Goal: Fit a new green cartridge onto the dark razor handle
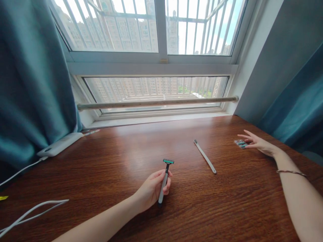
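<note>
My left hand point(152, 189) is closed round the grey handle of a razor point(163, 186) just above the table. The razor's head, black with a green strip, points up and away from me. Over at the right, my right hand point(259, 144) reaches out with its fingers apart, thumb and fingers around a small clear packet point(241, 144) with dark and green parts inside. Whether the fingertips touch the packet, I cannot tell. Between the hands lies a toothbrush point(205, 157) with a pale handle and dark bristles, slanting across the wood.
The brown wooden table point(121, 151) ends at a window with a horizontal rail point(156, 103). On the left, a white power strip point(60, 144) lies by a blue curtain point(32, 84). A looped white cable point(37, 206) rests at the near left. Another curtain point(295, 97) hangs at the right.
</note>
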The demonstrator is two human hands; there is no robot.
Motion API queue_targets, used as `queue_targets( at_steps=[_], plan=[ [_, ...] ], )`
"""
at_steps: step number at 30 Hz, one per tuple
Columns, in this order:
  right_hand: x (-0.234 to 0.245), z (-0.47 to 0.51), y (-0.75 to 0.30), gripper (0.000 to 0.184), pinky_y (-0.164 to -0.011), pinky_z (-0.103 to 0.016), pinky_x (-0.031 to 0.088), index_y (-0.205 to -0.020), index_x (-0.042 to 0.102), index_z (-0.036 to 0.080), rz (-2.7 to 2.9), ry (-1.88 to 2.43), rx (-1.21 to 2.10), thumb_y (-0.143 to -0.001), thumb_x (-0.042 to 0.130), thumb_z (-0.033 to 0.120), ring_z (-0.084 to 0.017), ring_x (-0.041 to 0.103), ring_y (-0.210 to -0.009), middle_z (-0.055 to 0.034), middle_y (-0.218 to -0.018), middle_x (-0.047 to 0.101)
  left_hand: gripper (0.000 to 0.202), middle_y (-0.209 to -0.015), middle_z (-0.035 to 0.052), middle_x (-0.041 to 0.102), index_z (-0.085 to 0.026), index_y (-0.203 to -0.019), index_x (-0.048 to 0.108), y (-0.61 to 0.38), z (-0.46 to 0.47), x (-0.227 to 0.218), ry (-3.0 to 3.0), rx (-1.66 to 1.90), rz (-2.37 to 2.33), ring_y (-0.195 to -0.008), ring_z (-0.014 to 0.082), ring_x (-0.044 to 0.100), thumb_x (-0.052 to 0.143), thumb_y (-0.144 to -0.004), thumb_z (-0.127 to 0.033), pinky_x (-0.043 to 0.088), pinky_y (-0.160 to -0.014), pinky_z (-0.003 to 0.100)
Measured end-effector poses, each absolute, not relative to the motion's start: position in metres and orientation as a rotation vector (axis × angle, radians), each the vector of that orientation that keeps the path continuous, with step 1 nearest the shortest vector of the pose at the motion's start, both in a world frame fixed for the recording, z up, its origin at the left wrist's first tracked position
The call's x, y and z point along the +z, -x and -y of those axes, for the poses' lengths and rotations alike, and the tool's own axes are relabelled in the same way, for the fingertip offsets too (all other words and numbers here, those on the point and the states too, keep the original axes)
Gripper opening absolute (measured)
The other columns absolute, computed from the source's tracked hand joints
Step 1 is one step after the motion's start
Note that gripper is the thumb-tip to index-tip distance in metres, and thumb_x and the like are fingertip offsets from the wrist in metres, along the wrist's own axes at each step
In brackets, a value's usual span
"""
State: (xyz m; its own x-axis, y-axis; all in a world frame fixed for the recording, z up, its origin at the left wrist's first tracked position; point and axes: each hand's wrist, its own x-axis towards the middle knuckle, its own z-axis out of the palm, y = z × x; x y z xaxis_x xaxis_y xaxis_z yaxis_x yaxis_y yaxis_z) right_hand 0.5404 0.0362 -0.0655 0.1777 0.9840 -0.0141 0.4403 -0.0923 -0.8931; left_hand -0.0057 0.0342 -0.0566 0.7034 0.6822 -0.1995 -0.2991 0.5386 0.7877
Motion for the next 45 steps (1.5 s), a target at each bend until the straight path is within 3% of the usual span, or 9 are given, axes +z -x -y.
queue_targets(
  at_steps=[3,5,8,10,13,18,26,36,45],
  plan=[
    [-0.043,-0.040,-0.526,0.077,-0.084,-0.032,0.045,-0.130,0.028,0.029,1.396,1.711,0.540,-0.063,0.062,0.042,-0.023,0.048,-0.109,-0.0093,-0.132,0.037,0.023,-0.059,0.0003,0.046,-0.013,-0.086,0.052,0.006,-0.035,-0.059,-0.816,0.611,-0.519,-0.047,0.0064,0.038,0.042,-0.085,-0.034,0.029,-0.048,0.020],
    [-0.021,-0.048,-0.507,0.064,-0.077,-0.026,0.046,-0.127,0.032,0.025,1.441,1.752,0.378,-0.071,0.051,0.050,-0.019,0.050,-0.105,-0.0118,-0.128,0.042,0.023,-0.059,0.0003,0.046,-0.013,-0.086,0.052,0.006,-0.035,-0.060,-0.820,0.612,-0.511,-0.047,0.0063,0.037,0.041,-0.085,-0.033,0.029,-0.048,0.020],
    [0.003,-0.065,-0.458,0.055,-0.059,-0.024,0.046,-0.111,0.049,0.014,1.548,1.925,0.347,-0.076,0.041,0.055,-0.018,0.059,-0.082,-0.0136,-0.102,0.060,0.022,-0.060,0.0004,0.046,-0.013,-0.086,0.052,0.006,-0.035,-0.060,-0.815,0.609,-0.515,-0.048,0.0062,0.036,0.039,-0.086,-0.032,0.030,-0.049,0.020],
    [0.005,-0.074,-0.414,0.046,-0.054,-0.022,0.043,-0.087,0.061,0.013,1.664,2.012,0.375,-0.073,0.048,0.054,-0.016,0.059,-0.064,-0.0099,-0.079,0.065,0.023,-0.060,0.0005,0.046,-0.013,-0.087,0.052,0.006,-0.035,-0.059,-0.820,0.608,-0.515,-0.048,0.0062,0.036,0.039,-0.087,-0.031,0.030,-0.049,0.020],
    [-0.010,-0.079,-0.348,0.033,-0.055,-0.023,0.041,-0.059,0.062,0.013,1.831,2.136,0.355,-0.062,0.064,0.046,-0.017,0.058,-0.059,-0.0080,-0.061,0.062,0.022,-0.060,0.0005,0.046,-0.013,-0.087,0.051,0.007,-0.033,-0.059,-0.836,0.615,-0.510,-0.048,0.0063,0.037,0.039,-0.087,-0.031,0.030,-0.049,0.020],
    [-0.032,-0.064,-0.290,0.028,-0.055,-0.025,0.040,-0.063,0.063,0.012,1.922,2.314,0.231,-0.060,0.067,0.040,-0.021,0.059,-0.064,-0.0105,-0.067,0.063,0.021,-0.061,0.0006,0.047,-0.013,-0.086,0.052,0.007,-0.032,-0.058,-0.852,0.625,-0.509,-0.048,0.0061,0.038,0.043,-0.085,-0.031,0.030,-0.049,0.020],
    [-0.032,-0.062,-0.289,0.015,-0.056,-0.025,0.040,-0.071,0.065,0.012,1.937,2.426,0.105,-0.064,0.060,0.024,-0.022,0.061,-0.068,-0.0121,-0.072,0.063,0.021,-0.060,0.0004,0.048,-0.013,-0.084,0.052,0.006,-0.029,-0.056,-0.859,0.630,-0.523,-0.047,0.0061,0.039,0.045,-0.083,-0.033,0.030,-0.049,0.020],
    [-0.027,-0.043,-0.374,0.022,-0.059,-0.025,0.037,-0.068,0.066,0.015,1.664,2.579,-0.095,-0.071,0.054,0.032,-0.022,0.060,-0.073,-0.0106,-0.069,0.063,0.019,-0.057,0.0004,0.048,-0.013,-0.081,0.051,0.004,-0.028,-0.053,-0.892,0.658,-0.550,-0.045,0.0065,0.039,0.045,-0.083,-0.031,0.030,-0.047,0.020],
    [-0.046,-0.031,-0.432,0.025,-0.056,-0.027,0.037,-0.068,0.067,0.016,1.475,2.692,-0.117,-0.066,0.058,0.039,-0.024,0.060,-0.067,-0.0109,-0.067,0.062,0.020,-0.060,0.0007,0.049,-0.013,-0.084,0.052,0.005,-0.031,-0.060,-0.858,0.653,-0.520,-0.047,0.0062,0.039,0.045,-0.083,-0.032,0.032,-0.049,0.020]
  ],
)
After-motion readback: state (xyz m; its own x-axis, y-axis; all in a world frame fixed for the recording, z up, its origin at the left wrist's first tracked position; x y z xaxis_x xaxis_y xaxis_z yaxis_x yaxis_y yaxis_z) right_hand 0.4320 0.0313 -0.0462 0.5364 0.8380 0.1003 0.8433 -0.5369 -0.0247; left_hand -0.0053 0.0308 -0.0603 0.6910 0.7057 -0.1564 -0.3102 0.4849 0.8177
